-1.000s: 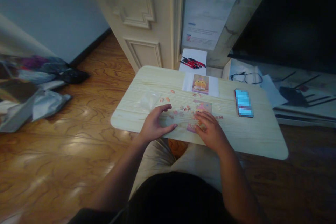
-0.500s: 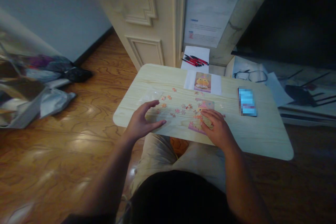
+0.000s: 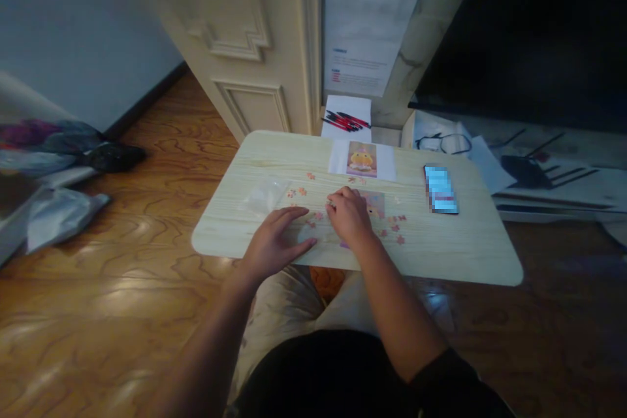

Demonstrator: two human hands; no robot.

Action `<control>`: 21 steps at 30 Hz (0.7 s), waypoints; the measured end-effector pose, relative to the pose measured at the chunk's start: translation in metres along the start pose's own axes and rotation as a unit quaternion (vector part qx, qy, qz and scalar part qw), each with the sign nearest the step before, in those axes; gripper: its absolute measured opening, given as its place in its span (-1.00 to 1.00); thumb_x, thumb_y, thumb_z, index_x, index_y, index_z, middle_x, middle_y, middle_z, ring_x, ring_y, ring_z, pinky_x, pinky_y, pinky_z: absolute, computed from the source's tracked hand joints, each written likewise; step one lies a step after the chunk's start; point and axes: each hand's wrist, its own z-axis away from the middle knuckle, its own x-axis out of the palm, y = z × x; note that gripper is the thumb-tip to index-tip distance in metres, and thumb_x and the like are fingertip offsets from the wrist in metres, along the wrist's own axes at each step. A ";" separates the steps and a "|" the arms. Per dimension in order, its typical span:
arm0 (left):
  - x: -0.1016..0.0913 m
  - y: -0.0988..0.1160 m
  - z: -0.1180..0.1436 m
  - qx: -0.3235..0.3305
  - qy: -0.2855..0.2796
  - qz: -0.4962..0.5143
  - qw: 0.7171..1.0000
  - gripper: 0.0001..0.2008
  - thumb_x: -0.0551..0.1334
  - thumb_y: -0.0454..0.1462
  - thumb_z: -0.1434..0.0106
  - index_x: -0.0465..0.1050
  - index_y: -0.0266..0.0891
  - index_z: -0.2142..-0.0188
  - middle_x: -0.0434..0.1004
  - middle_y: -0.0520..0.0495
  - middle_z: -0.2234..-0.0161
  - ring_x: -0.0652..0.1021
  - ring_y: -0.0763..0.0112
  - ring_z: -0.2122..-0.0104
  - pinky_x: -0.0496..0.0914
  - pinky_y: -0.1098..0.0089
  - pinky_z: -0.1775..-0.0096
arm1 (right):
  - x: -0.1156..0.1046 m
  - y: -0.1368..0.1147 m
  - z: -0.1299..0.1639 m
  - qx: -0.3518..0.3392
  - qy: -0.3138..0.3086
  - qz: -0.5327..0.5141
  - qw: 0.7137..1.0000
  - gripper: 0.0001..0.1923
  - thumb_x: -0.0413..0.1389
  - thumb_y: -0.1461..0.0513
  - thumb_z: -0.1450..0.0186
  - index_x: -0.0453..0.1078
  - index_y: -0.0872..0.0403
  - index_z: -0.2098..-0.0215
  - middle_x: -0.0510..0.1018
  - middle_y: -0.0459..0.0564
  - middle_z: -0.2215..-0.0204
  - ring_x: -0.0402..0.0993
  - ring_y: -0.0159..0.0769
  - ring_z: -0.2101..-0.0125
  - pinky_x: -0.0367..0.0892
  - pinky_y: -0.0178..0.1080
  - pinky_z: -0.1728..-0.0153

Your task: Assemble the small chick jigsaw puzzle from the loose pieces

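My right hand point(image 3: 350, 217) is over the middle of the table, fingers curled and pinched at a small jigsaw puzzle piece point(image 3: 330, 202). Its wrist covers part of the partly assembled puzzle point(image 3: 376, 202), which shows pink and purple areas. My left hand point(image 3: 278, 243) hovers by the table's front edge, thumb and fingers apart, holding nothing. Between the hands lie a few loose pieces point(image 3: 318, 215); others point(image 3: 302, 191) are scattered beyond the left hand. More loose pieces point(image 3: 400, 239) sit to the right of the puzzle. Pieces beneath the right hand are hidden.
A printed reference picture point(image 3: 362, 159) of a yellow figure lies at the table's point(image 3: 455, 248) back edge. A clear plastic bag point(image 3: 266, 194) is on the left, a phone point(image 3: 441, 189) on the right. Red and black pens point(image 3: 345, 121) rest on paper behind the table.
My right hand has moved left from the assembled puzzle to the loose pieces, uncovering pieces on the right. The left hand stays open near the front edge. The view has shifted slightly.
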 end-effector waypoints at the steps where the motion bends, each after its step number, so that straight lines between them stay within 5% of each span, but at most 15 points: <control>1: 0.000 -0.003 0.001 0.000 0.006 -0.001 1.000 -0.42 0.41 -0.02 -0.25 0.41 -0.02 -0.23 0.53 -0.12 -0.17 0.53 0.09 -0.16 0.45 0.01 -0.22 | 0.002 -0.003 -0.001 0.001 -0.004 0.005 1.000 -0.84 0.16 0.22 -0.43 0.59 0.01 0.10 0.55 0.09 0.06 0.37 -0.03 -0.03 0.30 -0.03 -0.06; 7: 0.007 -0.006 -0.004 0.012 0.015 0.007 1.000 -0.45 0.44 -0.05 -0.23 0.45 -0.03 -0.19 0.55 -0.13 -0.13 0.55 0.09 -0.12 0.46 0.00 -0.19 | -0.004 0.006 -0.001 0.008 -0.010 -0.077 0.997 -0.92 0.19 0.30 -0.38 0.51 0.00 0.18 0.62 0.01 0.16 0.46 -0.12 0.04 0.32 -0.06 -0.04; 11: 0.022 0.010 -0.019 0.038 -0.025 0.030 0.999 -0.54 0.38 -0.09 -0.30 0.46 -0.04 -0.17 0.54 -0.12 -0.14 0.55 0.13 -0.11 0.49 0.03 -0.16 | -0.025 0.058 0.001 0.095 0.044 -0.209 0.972 -0.84 0.16 0.31 -0.36 0.52 0.01 0.11 0.67 -0.06 0.22 0.57 -0.27 0.22 0.44 -0.22 0.12; 15: 0.047 0.032 -0.040 0.089 -0.035 0.020 0.995 -0.54 0.35 -0.10 -0.33 0.46 -0.07 -0.19 0.54 -0.14 -0.15 0.54 0.11 -0.12 0.46 0.02 -0.16 | -0.042 0.101 -0.001 0.154 0.048 -0.215 0.963 -0.77 0.17 0.35 -0.30 0.59 0.02 0.13 0.71 -0.04 0.23 0.63 -0.25 0.23 0.49 -0.20 0.14; 21: 0.080 0.060 -0.066 0.122 -0.088 -0.076 0.986 -0.52 0.31 -0.03 -0.33 0.49 -0.14 -0.17 0.45 -0.21 -0.26 0.44 -0.08 -0.21 0.35 -0.12 -0.20 | -0.037 0.094 -0.011 0.121 0.016 -0.186 0.975 -0.76 0.18 0.38 -0.29 0.61 0.02 0.15 0.72 -0.03 0.23 0.62 -0.25 0.22 0.47 -0.23 0.12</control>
